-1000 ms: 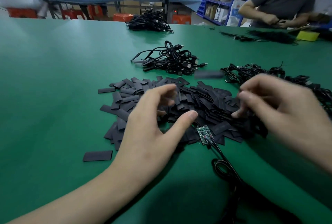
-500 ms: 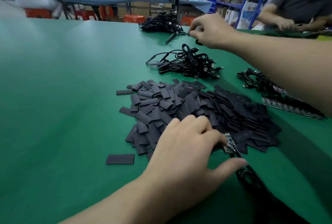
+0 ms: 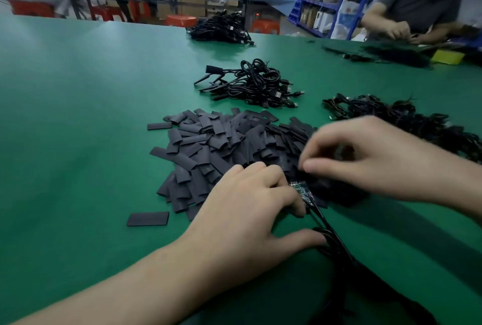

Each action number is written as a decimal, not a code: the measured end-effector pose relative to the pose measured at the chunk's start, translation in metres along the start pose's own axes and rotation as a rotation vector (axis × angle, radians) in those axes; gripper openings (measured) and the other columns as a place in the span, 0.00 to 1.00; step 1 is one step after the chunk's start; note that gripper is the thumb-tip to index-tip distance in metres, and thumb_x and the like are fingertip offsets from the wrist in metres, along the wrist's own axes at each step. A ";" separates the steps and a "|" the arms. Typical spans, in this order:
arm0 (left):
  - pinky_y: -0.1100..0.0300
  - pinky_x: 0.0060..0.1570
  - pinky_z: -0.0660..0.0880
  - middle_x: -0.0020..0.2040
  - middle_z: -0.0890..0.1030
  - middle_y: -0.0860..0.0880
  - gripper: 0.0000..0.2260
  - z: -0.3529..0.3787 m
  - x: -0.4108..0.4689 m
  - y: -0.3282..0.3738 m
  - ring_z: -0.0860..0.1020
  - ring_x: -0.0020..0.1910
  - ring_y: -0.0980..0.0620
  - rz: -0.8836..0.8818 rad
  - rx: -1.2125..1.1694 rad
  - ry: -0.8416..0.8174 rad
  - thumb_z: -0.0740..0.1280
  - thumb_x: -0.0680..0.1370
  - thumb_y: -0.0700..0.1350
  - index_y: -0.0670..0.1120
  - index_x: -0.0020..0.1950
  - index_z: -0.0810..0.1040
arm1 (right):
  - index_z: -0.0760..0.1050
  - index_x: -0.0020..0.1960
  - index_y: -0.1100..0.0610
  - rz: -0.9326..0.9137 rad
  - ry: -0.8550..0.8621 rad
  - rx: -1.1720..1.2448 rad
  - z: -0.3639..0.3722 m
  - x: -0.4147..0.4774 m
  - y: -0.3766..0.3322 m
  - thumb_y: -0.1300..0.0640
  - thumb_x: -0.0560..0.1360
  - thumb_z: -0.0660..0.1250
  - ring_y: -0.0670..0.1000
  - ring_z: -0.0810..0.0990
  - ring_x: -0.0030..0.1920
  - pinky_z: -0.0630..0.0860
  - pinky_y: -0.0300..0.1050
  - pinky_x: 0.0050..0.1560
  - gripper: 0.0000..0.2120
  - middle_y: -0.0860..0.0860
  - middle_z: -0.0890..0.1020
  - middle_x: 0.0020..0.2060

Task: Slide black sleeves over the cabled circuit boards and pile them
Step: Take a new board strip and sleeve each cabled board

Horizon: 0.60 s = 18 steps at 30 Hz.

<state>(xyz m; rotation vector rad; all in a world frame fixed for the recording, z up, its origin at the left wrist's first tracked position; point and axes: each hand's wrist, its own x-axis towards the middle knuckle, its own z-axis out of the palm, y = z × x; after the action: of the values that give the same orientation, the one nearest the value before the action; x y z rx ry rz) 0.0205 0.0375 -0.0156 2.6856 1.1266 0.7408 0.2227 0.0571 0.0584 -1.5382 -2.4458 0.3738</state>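
A heap of flat black sleeves lies mid-table. At its near edge is a small green circuit board, and its black cable runs toward me. My left hand has its fingers curled down on the board, with the thumb by the cable coil. My right hand is blurred over the heap's right side, fingers and thumb curled together. Whether it holds a sleeve is unclear. Behind the heap sits a pile of sleeved cabled boards. A tangle of bare cabled boards lies at the right.
One loose sleeve lies alone at the near left. Another cable pile sits at the table's far edge. A person's hands work at the far right beside a yellow item. Green table surface stretches left.
My right hand has come back from the far cable pile to the sleeve heap, leaving the piece it carried there. My left hand has stayed on the circuit board.
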 end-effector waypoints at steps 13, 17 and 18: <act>0.56 0.48 0.74 0.43 0.75 0.59 0.12 0.003 -0.004 0.001 0.75 0.46 0.59 0.052 -0.078 0.035 0.66 0.77 0.64 0.59 0.48 0.84 | 0.78 0.39 0.45 0.302 0.150 -0.230 0.041 -0.026 -0.003 0.30 0.72 0.67 0.45 0.80 0.39 0.76 0.45 0.38 0.19 0.41 0.81 0.33; 0.56 0.47 0.76 0.43 0.76 0.60 0.15 0.001 -0.002 -0.005 0.75 0.46 0.60 -0.183 -0.152 0.170 0.62 0.76 0.66 0.59 0.46 0.81 | 0.80 0.37 0.44 0.348 0.140 -0.044 0.047 -0.025 -0.004 0.32 0.69 0.71 0.39 0.78 0.34 0.74 0.42 0.35 0.16 0.37 0.81 0.33; 0.56 0.49 0.76 0.45 0.75 0.60 0.15 0.002 -0.002 -0.006 0.74 0.48 0.60 -0.216 -0.126 0.171 0.62 0.75 0.67 0.60 0.48 0.81 | 0.81 0.37 0.43 0.351 0.145 0.012 0.049 -0.025 -0.004 0.34 0.69 0.72 0.39 0.78 0.34 0.73 0.42 0.35 0.14 0.34 0.81 0.34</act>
<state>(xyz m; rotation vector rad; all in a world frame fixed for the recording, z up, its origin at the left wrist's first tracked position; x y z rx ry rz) 0.0167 0.0404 -0.0198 2.3867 1.3345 0.9810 0.2142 0.0278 0.0119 -1.9194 -2.0610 0.3216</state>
